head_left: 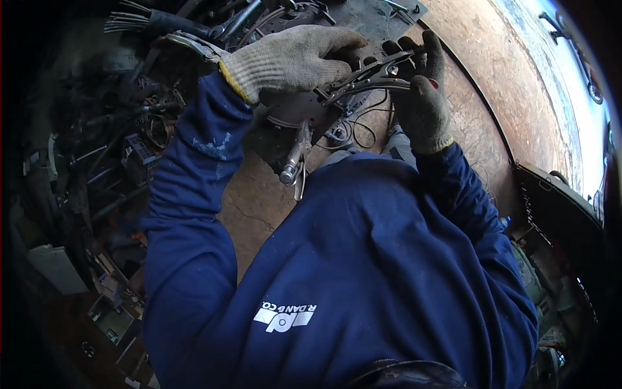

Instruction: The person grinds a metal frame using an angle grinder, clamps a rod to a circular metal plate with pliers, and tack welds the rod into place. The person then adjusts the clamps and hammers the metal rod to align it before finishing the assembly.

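Observation:
Both hands wear grey knitted work gloves with yellow cuffs. My left hand [298,61] reaches over the metal work surface [382,29], its thumb and fingers bent around the near side of a long dark metal piece with narrow curved bars [369,81]. The far end of that piece lies between the thumb and fingers of my right hand [422,107]. Its exact kind I cannot make out, and the gloves cover parts of it. Below my left hand, locking pliers [298,152] hang at the edge of the work surface. Another plier-like metal tool [191,45] lies beside my left wrist.
A cable with frayed strands [133,19] and metal rods [243,19] lie at the top left. Tools and scrap parts [129,129] crowd the left side. A thin cable [369,129] loops on the floor near my feet. A dark metal panel [557,201] stands at the right.

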Tool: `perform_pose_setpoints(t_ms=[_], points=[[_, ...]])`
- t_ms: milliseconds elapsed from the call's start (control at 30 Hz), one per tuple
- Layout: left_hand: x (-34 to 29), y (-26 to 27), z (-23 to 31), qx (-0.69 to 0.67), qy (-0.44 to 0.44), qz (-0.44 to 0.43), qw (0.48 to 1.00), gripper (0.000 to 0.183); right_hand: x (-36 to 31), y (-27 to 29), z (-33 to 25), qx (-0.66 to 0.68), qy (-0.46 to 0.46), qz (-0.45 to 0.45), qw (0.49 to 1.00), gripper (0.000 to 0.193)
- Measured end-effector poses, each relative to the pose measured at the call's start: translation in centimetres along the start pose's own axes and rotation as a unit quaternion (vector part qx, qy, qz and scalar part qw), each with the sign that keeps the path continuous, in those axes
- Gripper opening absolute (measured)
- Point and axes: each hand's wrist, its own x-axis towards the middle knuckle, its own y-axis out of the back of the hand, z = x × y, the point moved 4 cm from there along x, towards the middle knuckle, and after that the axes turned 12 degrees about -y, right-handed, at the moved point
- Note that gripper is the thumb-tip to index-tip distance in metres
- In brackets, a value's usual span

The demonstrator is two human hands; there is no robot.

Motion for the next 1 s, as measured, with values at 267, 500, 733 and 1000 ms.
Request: perform_pose_setpoints(t_ms=[267,500,733,1000], points=[[-3.4,0.0,-1.3,0.447,-0.221,0.007,0.867,0.019,0.1,1.7,2.0,0.029,0.003,0.038,0.999,0.080],[-4.2,-0.2,-2.0,0.403,-0.154,-0.014,0.902,0.019,-0.2,1.2,1.0,-0.101,0.052,0.019,0.993,0.085],[-4.2,-0.5,-1.9,0.390,-0.117,-0.011,0.913,0.016,-1.7,-0.5,0.7,-0.068,0.075,0.037,0.994,0.093],[-4.1,-0.6,-1.8,0.381,-0.090,-0.018,0.920,0.017,-0.9,0.2,0.8,-0.274,0.150,0.081,0.946,0.074]])
